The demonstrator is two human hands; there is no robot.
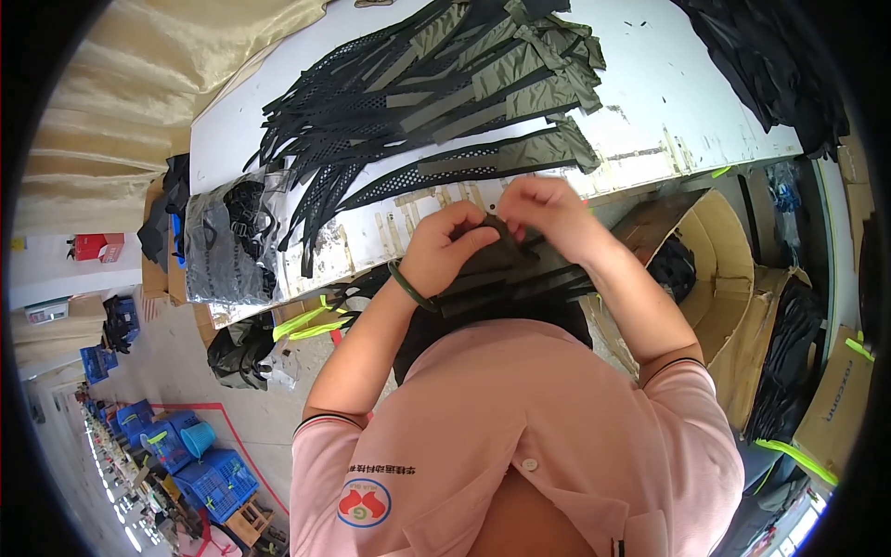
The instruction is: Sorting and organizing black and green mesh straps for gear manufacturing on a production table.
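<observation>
My left hand (438,251) pinches a dark olive fabric piece (497,252) between thumb and fingers, just in front of my body at the table's near edge. My right hand (548,215), slightly blurred, has its fingers curled together at the upper edge of the same piece. The lower part of the fabric hangs towards my lap. Just beyond my hands lies a strap-like piece (464,165) of black mesh and olive cloth. Behind it, a large pile of similar mesh pieces (436,84) spreads across the white table (640,102).
On the table's left corner sits a clear plastic bag (232,237) with black straps inside. Black fabric (761,65) is heaped at the far right. An open cardboard box (719,269) stands below on the right. Blue crates (218,483) are on the floor at lower left.
</observation>
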